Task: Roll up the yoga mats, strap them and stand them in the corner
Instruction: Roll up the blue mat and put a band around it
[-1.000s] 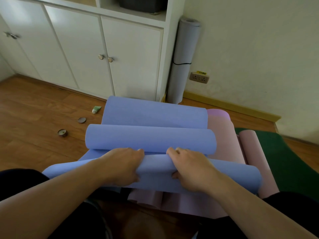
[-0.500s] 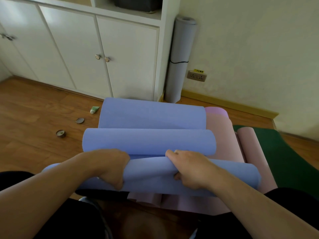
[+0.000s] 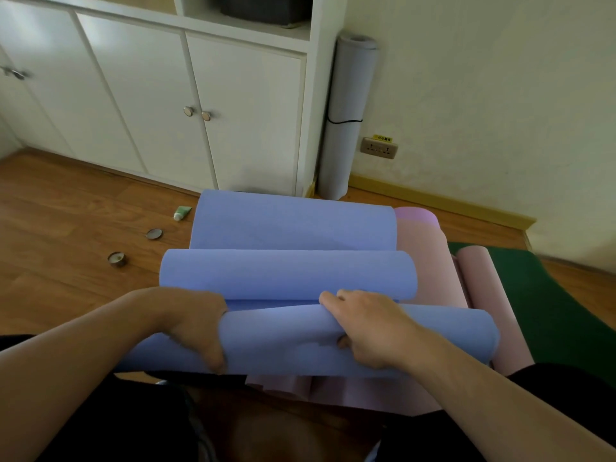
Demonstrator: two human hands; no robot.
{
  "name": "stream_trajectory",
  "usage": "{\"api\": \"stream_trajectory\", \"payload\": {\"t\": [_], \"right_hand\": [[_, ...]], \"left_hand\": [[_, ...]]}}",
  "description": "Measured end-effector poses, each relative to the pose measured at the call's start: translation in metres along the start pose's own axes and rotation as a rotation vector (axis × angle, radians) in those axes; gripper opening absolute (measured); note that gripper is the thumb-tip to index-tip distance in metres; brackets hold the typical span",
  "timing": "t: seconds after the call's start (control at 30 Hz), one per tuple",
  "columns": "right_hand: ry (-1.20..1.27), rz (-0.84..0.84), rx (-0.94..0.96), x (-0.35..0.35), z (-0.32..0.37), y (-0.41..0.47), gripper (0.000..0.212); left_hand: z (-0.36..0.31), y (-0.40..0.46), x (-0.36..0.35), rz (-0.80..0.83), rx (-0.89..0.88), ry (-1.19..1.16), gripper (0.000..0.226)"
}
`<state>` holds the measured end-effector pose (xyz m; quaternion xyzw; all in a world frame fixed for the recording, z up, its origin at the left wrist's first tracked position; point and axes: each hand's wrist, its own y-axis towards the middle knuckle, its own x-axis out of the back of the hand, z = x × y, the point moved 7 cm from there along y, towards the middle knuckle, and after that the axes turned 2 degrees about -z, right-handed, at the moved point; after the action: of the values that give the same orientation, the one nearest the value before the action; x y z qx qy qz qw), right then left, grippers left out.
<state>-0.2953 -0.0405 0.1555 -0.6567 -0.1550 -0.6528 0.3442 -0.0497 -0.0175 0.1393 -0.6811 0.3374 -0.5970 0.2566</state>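
A blue yoga mat [image 3: 293,228] lies in waves across the floor in front of me, on top of a pink mat [image 3: 430,271]. Its near end curls into a loose roll [image 3: 443,335]. My left hand [image 3: 196,325] grips the left part of that roll, fingers tucked under the curled edge. My right hand [image 3: 370,328] grips the roll near the middle, fingers over the top and thumb underneath. A grey mat [image 3: 346,118], rolled and tied with a black strap, stands upright in the corner between cupboard and wall.
A dark green mat [image 3: 546,305] lies on the right with a pink roll [image 3: 483,278] along its edge. A white cupboard [image 3: 160,105] fills the back left. On the wooden floor at left lie a small green tube [image 3: 182,213], a round lid [image 3: 154,233] and a small tin [image 3: 117,259].
My left hand has turned over and dug its fingers under the near roll's edge. The right hand stays gripping the roll. The view has tilted slightly.
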Motion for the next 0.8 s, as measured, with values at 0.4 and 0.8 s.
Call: {"api": "stream_trajectory", "payload": {"t": [0.4,0.8], "right_hand": [[0.103,0.0,-0.064,0.007,-0.014,0.0,0.037],[0.103,0.057,-0.11,-0.004,-0.013,0.005,0.043]], "left_hand": [[-0.036,-0.009,0.003,-0.589,-0.141,0.258,0.07],[-0.028,0.002,0.014,-0.416,-0.141,0.141,0.057]]}}
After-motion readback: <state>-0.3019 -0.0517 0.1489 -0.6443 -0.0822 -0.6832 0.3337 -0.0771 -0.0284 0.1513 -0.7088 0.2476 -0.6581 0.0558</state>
